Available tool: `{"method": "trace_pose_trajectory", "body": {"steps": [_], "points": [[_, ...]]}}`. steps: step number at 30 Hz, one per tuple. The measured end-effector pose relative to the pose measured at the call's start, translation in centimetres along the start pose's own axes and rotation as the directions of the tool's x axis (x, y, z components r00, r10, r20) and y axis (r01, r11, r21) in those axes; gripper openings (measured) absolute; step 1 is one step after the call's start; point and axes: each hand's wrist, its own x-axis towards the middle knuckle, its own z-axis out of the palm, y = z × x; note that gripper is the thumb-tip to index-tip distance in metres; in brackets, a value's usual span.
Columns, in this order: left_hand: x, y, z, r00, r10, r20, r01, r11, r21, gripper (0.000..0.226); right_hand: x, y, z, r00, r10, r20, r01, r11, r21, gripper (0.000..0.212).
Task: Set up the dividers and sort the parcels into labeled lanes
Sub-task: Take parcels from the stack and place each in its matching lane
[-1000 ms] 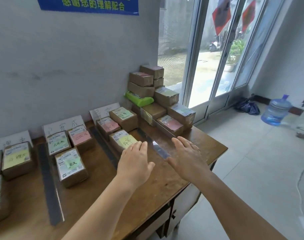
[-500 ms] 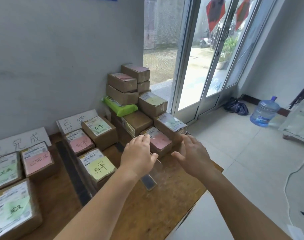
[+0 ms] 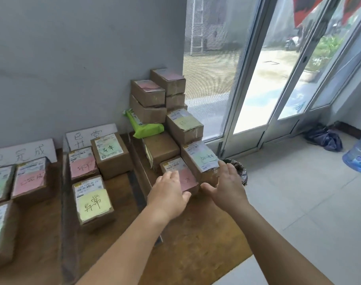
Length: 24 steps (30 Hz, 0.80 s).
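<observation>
A small brown parcel with a pink note (image 3: pixel 183 175) sits at the front of the unsorted pile on the wooden table (image 3: pixel 196 239). My left hand (image 3: pixel 169 196) reaches its left side, fingers straight, thumb near its front corner. My right hand (image 3: pixel 227 186) is spread at its right, fingertips by a parcel with a pale green label (image 3: pixel 202 157). Neither hand grips anything. A clear divider strip (image 3: pixel 137 188) runs between the pile and the lane with the yellow-note parcel (image 3: pixel 93 202). A second divider (image 3: pixel 67 212) lies further left.
More parcels are stacked against the grey wall, with a green mailer bag (image 3: pixel 143 125) among them. White lane signs (image 3: pixel 87 136) lean on the wall. The table's right edge drops to a tiled floor with a water jug (image 3: pixel 358 155) and glass doors.
Both hands moved forward from above the divider strip to either side of the pink-note parcel. My view swung right and closer to the pile.
</observation>
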Motion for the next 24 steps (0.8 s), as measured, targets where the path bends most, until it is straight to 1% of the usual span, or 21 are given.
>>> {"method": "trace_pose_trajectory", "body": {"steps": [3, 6, 9, 13, 19, 24], "points": [[0.7, 1.6, 2.4, 0.991, -0.135, -0.01, 0.134, 0.991, -0.023, 0.074, 2.1, 1.0, 0.6, 0.998, -0.018, 0.052, 0.018, 1.0, 0.007, 0.092], [1.3, 2.7, 4.7, 0.967, -0.254, -0.012, 0.253, 0.967, -0.044, 0.073, 3.6, 1.8, 1.2, 0.995, -0.043, 0.087, 0.043, 0.999, 0.0, 0.095], [1.9, 3.2, 6.6, 0.93, -0.368, -0.024, 0.365, 0.928, -0.076, 0.074, 4.5, 2.3, 1.6, 0.991, -0.073, 0.112, 0.071, 0.997, 0.021, 0.097], [2.7, 3.3, 8.2, 0.862, -0.503, -0.066, 0.487, 0.857, -0.17, 0.084, 5.5, 2.8, 1.9, 0.99, -0.098, 0.097, 0.091, 0.993, 0.073, 0.101], [3.8, 3.1, 9.8, 0.786, -0.605, -0.127, 0.552, 0.779, -0.296, 0.102, 6.4, 3.2, 2.7, 0.993, -0.111, 0.04, 0.107, 0.989, 0.106, 0.104], [4.9, 3.5, 10.6, 0.775, -0.6, -0.197, 0.513, 0.78, -0.358, 0.113, 6.8, 3.3, 3.3, 0.991, -0.13, 0.019, 0.126, 0.983, 0.131, 0.104]]}}
